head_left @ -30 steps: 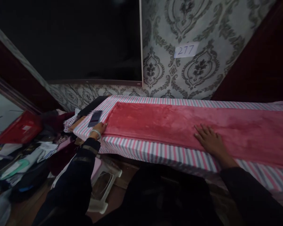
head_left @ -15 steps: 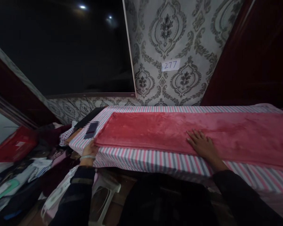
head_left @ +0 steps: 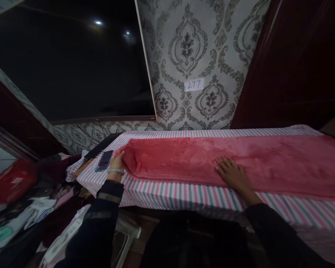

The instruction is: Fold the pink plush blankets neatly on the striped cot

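A long red plush blanket [head_left: 173, 158] lies folded in a strip along a table covered by a striped tablecloth [head_left: 167, 190]. At its left end my left hand [head_left: 117, 161], with a bracelet at the wrist, grips the near corner and lifts it, so that end curls up off the cloth. My right hand [head_left: 231, 172] rests flat on the blanket near its middle, fingers spread. Just left of my left hand lies a dark phone [head_left: 104, 160], partly blurred out.
A large dark television [head_left: 80, 63] hangs on the patterned wall, beside a paper label marked 277 [head_left: 194, 85]. Piled clothes [head_left: 41, 210] and a red bag [head_left: 13, 180] are at the left. A white plastic stool [head_left: 131, 232] stands under the table's front edge.
My left hand has raised the blanket's near left corner and brought it up and slightly right, folding that end inward. My right hand still lies flat on the blanket.
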A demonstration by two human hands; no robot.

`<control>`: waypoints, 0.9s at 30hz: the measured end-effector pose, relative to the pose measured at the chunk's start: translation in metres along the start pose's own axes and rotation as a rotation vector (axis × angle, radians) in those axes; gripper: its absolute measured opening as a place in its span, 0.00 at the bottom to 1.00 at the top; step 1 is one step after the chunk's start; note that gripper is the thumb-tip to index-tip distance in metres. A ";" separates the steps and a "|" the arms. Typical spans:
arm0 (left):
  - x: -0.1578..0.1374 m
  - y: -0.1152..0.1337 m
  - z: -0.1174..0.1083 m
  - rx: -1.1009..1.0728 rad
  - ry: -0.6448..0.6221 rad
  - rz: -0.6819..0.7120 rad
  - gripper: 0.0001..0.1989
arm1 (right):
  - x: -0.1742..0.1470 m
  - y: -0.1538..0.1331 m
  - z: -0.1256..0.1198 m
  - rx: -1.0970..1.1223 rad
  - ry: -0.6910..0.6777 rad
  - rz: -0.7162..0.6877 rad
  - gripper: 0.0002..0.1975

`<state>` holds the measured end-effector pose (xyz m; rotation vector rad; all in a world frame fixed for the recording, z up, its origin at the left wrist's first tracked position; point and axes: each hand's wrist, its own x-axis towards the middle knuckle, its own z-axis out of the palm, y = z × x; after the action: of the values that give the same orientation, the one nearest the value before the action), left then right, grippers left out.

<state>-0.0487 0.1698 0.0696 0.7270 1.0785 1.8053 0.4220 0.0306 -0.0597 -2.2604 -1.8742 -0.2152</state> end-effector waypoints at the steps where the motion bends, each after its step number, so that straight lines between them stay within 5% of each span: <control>1: -0.003 0.000 0.018 0.061 -0.074 0.026 0.09 | 0.000 -0.001 -0.001 -0.003 0.004 0.000 0.28; 7: -0.069 -0.037 0.100 0.759 -0.612 0.520 0.10 | 0.000 -0.007 -0.008 0.009 -0.022 0.016 0.27; 12: -0.140 -0.102 0.084 1.089 -0.997 0.827 0.19 | 0.001 -0.007 -0.012 0.047 -0.049 0.061 0.26; 19: -0.148 -0.136 0.056 1.146 -0.970 0.883 0.29 | 0.034 -0.013 -0.019 0.351 -0.025 0.015 0.29; 22: -0.145 -0.139 0.057 1.118 -0.980 0.855 0.28 | 0.067 -0.042 -0.021 0.690 0.025 -0.058 0.30; 27: -0.149 -0.139 0.057 1.163 -0.996 0.826 0.29 | 0.118 -0.103 -0.015 1.287 -0.188 0.005 0.34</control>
<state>0.1161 0.0893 -0.0347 2.6948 1.0652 0.8449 0.3431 0.1577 -0.0113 -1.3580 -1.3530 0.9475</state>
